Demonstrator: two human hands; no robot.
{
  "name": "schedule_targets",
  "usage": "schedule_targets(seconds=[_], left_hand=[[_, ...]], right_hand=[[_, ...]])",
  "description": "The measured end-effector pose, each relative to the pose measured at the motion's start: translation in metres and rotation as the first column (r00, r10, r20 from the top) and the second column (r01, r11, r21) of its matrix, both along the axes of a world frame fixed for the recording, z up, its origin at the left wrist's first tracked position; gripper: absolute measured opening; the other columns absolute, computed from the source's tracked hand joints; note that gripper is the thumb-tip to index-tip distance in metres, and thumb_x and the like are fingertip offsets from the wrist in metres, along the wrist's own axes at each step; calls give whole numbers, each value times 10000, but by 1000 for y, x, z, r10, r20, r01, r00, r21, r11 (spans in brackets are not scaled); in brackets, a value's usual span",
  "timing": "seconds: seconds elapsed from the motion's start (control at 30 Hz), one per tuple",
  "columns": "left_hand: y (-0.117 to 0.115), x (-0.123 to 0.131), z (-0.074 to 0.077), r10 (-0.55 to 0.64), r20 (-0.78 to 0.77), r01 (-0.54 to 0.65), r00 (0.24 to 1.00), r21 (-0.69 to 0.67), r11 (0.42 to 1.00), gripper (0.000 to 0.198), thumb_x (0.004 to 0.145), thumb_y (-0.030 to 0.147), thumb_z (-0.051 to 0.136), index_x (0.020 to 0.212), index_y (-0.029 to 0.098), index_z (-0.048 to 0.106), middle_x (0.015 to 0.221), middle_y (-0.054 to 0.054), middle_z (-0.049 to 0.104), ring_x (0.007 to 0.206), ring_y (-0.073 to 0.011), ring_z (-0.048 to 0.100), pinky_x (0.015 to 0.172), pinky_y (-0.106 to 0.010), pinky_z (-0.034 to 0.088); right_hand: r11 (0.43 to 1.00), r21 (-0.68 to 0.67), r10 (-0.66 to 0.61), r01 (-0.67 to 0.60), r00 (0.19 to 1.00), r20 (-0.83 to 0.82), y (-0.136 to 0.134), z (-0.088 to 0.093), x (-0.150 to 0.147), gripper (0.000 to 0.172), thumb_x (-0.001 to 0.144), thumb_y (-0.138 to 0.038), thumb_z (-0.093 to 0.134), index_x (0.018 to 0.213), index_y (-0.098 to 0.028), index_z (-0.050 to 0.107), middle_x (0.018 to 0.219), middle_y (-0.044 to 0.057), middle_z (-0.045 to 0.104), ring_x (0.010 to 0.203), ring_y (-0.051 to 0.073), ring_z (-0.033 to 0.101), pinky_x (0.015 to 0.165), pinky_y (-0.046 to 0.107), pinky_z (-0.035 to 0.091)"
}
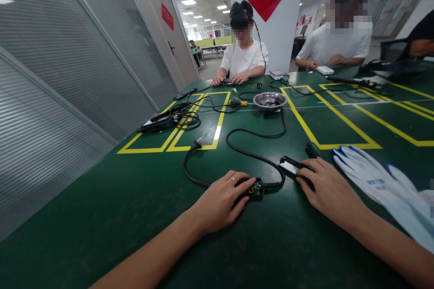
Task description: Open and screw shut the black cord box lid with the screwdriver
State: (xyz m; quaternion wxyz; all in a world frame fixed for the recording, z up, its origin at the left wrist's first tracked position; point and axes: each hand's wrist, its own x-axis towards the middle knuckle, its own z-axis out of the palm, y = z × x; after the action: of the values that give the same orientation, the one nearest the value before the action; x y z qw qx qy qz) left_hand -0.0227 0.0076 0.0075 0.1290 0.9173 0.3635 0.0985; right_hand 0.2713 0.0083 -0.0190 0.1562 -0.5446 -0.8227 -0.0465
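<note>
My left hand (pixel 225 198) grips an opened black housing with a circuit board (pixel 256 188) in it, low over the green table. A black cord (pixel 256 157) leaves the housing's right end and loops away; another ends in a two-pin plug (pixel 197 144) on the left. My right hand (pixel 323 187) has its fingers closed around the side of a black casing cover (pixel 289 166) with a pale inner face. Just beyond that hand is a dark green screwdriver-like handle (pixel 312 149); its other end is hidden.
A metal bowl (pixel 270 102) with small dark parts stands mid-table, beside a yellow-and-black screwdriver (pixel 238 103). White-and-blue gloves (pixel 379 183) lie at right. Bundled cables and adapters (pixel 159 122) lie at left. Two people (pixel 244 56) (pixel 339 45) work across the table.
</note>
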Motion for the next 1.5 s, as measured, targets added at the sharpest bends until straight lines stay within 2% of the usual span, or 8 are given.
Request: schedule_targets(seconds=[0.4, 0.6, 0.8, 0.93, 1.0, 1.1, 1.23, 1.5], left_hand=[[-1, -1, 1, 10, 23, -9, 1000, -22, 1000, 461, 925, 226, 478, 1379, 228, 394, 1314, -69, 482, 1178, -224, 454, 1028, -401, 409], [-2, -1, 2, 62, 149, -62, 987, -4, 998, 509, 891, 332, 569, 1365, 229, 416, 1363, -92, 454, 1221, -259, 432, 1050, -465, 373], [-15, 9, 1, 196, 502, -75, 842, -250, 965, 518, 861, 376, 631, 1327, 234, 455, 1310, -78, 515, 1203, -247, 477, 1037, -429, 405], [-25, 15, 3, 245, 657, 147, 713, -481, 865, 407, 901, 374, 578, 1265, 217, 483, 1213, -62, 591, 1128, -230, 562, 986, -388, 465], [-23, 10, 9, 232, 684, 132, 692, -435, 890, 392, 911, 346, 559, 1267, 208, 469, 1200, -72, 589, 1120, -233, 565, 969, -389, 476], [-11, -6, 19, 130, 562, -53, 817, -151, 987, 487, 881, 298, 581, 1336, 210, 432, 1224, -95, 532, 1132, -247, 525, 999, -424, 438], [2, -16, 22, 65, 215, -67, 975, 4, 998, 583, 914, 282, 539, 1444, 243, 300, 1281, -106, 469, 1109, -237, 522, 971, -416, 459], [3, -8, 2, 25, 80, -34, 996, 105, 994, 464, 945, 413, 484, 1369, 234, 422, 1287, -98, 506, 1122, -247, 534, 945, -410, 482]], right_hand=[[991, -32, -135, 132, 980, -144, -1, 4, -2, 299, 849, -376, 513, 1084, -196, 552, 1034, 79, 614, 939, 220, 584, 830, 419, 500], [970, -72, -240, 233, 853, -463, -9, 20, -10, 353, 814, -406, 578, 1118, -237, 522, 1130, 58, 608, 1035, 227, 583, 902, 425, 487], [975, -207, -106, -84, 643, -759, -42, 27, -44, 301, 793, -376, 627, 1048, -269, 510, 1212, 27, 592, 1087, 179, 593, 952, 370, 500], [940, -226, 5, -256, 673, -740, -61, 20, -68, 263, 799, -318, 622, 1030, -274, 504, 1202, 29, 602, 1132, 182, 577, 981, 385, 487], [947, -204, 36, -248, 713, -701, -63, 19, -69, 297, 806, -314, 612, 1076, -286, 494, 1217, 25, 594, 1139, 179, 570, 986, 394, 482], [982, -126, 20, -142, 738, -674, -57, 20, -60, 285, 840, -310, 559, 1117, -291, 493, 1193, 23, 597, 1117, 176, 574, 973, 404, 487], [997, -64, -16, -36, 746, -665, -49, 21, -46, 229, 865, -286, 515, 1094, -271, 527, 1144, 36, 604, 1078, 183, 578, 950, 412, 497], [998, -10, 38, -56, 789, -613, -45, 23, -47, 207, 868, -242, 499, 1069, -261, 548, 1091, 50, 614, 1000, 196, 597, 862, 405, 544]])
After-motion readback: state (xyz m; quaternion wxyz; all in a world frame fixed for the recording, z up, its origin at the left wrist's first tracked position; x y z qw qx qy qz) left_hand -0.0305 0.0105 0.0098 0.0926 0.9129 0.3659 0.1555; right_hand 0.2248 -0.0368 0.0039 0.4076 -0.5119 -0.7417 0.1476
